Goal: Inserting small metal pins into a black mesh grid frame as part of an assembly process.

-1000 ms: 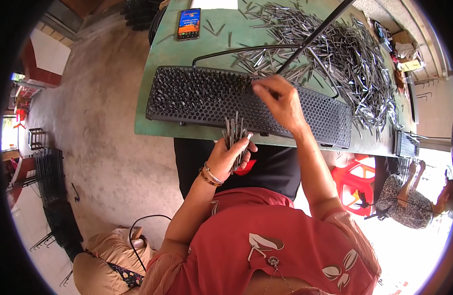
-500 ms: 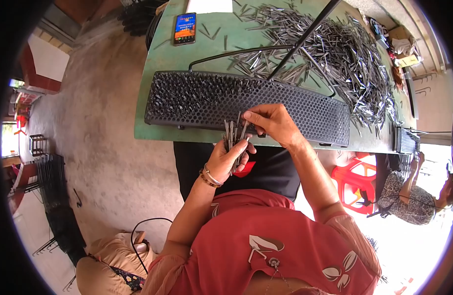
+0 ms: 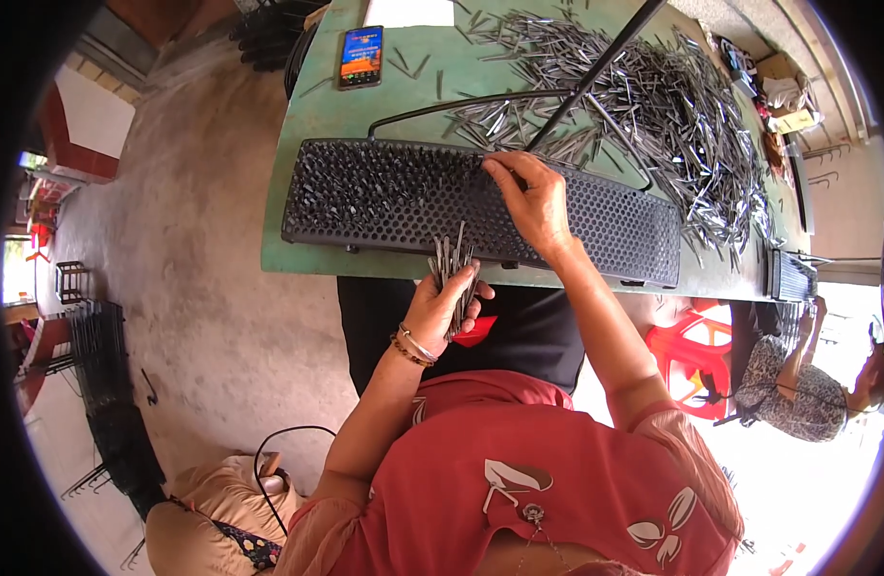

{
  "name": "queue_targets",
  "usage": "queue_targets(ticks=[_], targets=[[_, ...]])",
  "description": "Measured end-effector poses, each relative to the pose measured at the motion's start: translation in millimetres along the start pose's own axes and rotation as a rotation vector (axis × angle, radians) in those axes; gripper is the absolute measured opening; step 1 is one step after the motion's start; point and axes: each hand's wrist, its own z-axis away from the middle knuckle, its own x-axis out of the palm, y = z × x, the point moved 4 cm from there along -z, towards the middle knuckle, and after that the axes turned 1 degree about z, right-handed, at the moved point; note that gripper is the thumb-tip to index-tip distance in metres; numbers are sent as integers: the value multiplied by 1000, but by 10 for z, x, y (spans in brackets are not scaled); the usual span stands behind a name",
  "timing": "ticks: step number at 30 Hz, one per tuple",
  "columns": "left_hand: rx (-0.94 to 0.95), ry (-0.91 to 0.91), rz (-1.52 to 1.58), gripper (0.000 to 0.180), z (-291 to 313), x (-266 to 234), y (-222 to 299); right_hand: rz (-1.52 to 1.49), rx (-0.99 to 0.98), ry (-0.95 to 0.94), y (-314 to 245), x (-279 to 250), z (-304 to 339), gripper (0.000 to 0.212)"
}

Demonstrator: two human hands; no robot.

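A long black panel (image 3: 596, 216) full of round holes lies along the near edge of the green table. Short dark metal strips (image 3: 351, 187) stand upright in the holes of its left part, thinning out toward the middle. Just below the panel's front edge, my left hand (image 3: 444, 305) is closed around a bundle of thin metal strips (image 3: 452, 259), their ends pointing up. My right hand (image 3: 533, 197) rests over the panel's middle, thumb and fingertips pinched together at the far rows of holes. Whatever sits between those fingertips is hidden.
A large heap of loose metal strips (image 3: 653, 115) covers the table's far right. A black rod frame (image 3: 471, 99) rises behind the panel. A phone (image 3: 361, 58) lies at the far left. A red stool (image 3: 696, 355) and another person (image 3: 797, 384) are at the right.
My right hand has moved up and away from the bundle onto the panel's far rows. My left hand has stayed nearly in place with the strips.
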Motion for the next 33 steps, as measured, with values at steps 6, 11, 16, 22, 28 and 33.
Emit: queue_targets(ticks=[6,11,16,22,28,33], targets=[[10,3,-41,25,16,-16,13,141,-230,-67,-19,104,77,14],[29,-20,-48,24,10,-10,35,224,-220,-128,-120,97,46,17],[33,-29,-32,22,-2,19,30,390,-401,-233,-148,138,-63,19],[39,-25,-44,23,13,2,51,492,-580,-383,-225,160,-124,16],[43,2,-23,24,14,17,75,263,-433,-353,-261,52,-260,11],[98,93,11,25,45,-10,142,-170,247,-441,-362,-153,-261,14]])
